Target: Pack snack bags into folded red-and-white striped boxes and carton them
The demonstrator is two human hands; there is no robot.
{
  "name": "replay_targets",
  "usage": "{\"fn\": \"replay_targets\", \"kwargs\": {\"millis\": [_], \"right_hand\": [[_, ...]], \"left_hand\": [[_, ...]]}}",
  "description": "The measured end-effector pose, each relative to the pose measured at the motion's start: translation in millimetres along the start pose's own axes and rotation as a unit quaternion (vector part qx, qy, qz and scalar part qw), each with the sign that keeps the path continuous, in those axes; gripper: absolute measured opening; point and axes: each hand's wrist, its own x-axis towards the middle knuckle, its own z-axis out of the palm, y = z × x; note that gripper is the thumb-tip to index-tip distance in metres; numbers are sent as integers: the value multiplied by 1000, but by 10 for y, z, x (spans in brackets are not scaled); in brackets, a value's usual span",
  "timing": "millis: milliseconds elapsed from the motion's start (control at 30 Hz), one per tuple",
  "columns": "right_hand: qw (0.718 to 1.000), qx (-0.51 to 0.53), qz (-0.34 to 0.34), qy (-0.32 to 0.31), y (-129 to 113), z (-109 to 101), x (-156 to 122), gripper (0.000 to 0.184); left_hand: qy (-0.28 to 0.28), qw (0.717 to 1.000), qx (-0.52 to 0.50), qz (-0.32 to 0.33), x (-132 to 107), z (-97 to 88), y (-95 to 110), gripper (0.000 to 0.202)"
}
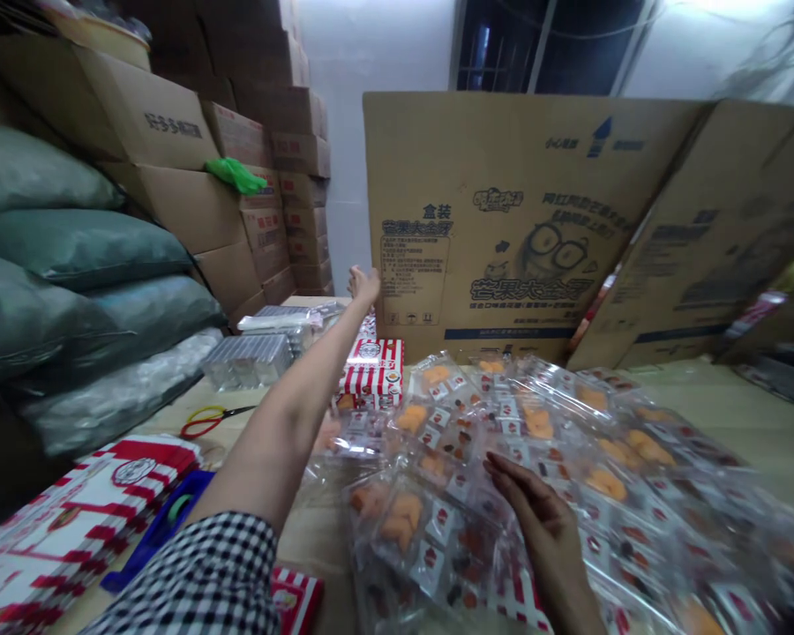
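The fingers (354, 280) of the left hand (363, 284) are half curled at the end of a stretched arm, too blurred for me to tell whether they grip anything; those of the right hand (543, 520) reach out loosely, tips close together, with nothing I can see in them. Beyond both stands a big cardboard sheet (522, 203), its long side running across, its left edge just beside the left hand. The pile of clear snack packs (437, 525) spreads over the table (318, 529) under and around the right hand, plainly the nearer one; the front pack lies left of those fingers, its long axis slanting from far left to near right. A striped box (385, 369) sits below the left hand and towards the wearer, nearer to it than to the right. Smallest, the scissors (205, 422) lie well apart, left of the outstretched arm.
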Motion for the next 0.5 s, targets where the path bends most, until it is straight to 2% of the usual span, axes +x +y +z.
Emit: {"fn": "replay_targets", "kwargs": {"millis": [67, 133, 233, 333, 400, 433, 500], "right_hand": [[1000, 13, 4, -1, 17, 46, -171, 37], [1000, 16, 9, -4, 30, 107, -382, 35], [1000, 13, 19, -21, 65, 199, -765, 34], [998, -5, 24, -52, 181, 246, -1210, 37], [997, -22, 27, -74, 325, 249, -1494, 40], [996, -27, 28, -75, 411, 250, -1619, 41], [997, -28, 33, -71, 572, 269, -1824, 44]], "left_hand": [[5, 999, 31, 6, -112, -126, 63, 43], [-14, 998, 46, 26, -297, -300, 91, 44], [-60, 994, 52, 76, -778, -754, 53, 51], [-120, 984, 58, 118, -1538, -1510, -17, 53], [-200, 966, 84, 143, -2163, -2086, -77, 54], [-219, 963, 94, 123, -2492, -2359, -126, 52], [-215, 969, 111, 43, -3146, -2830, -292, 48]]}}
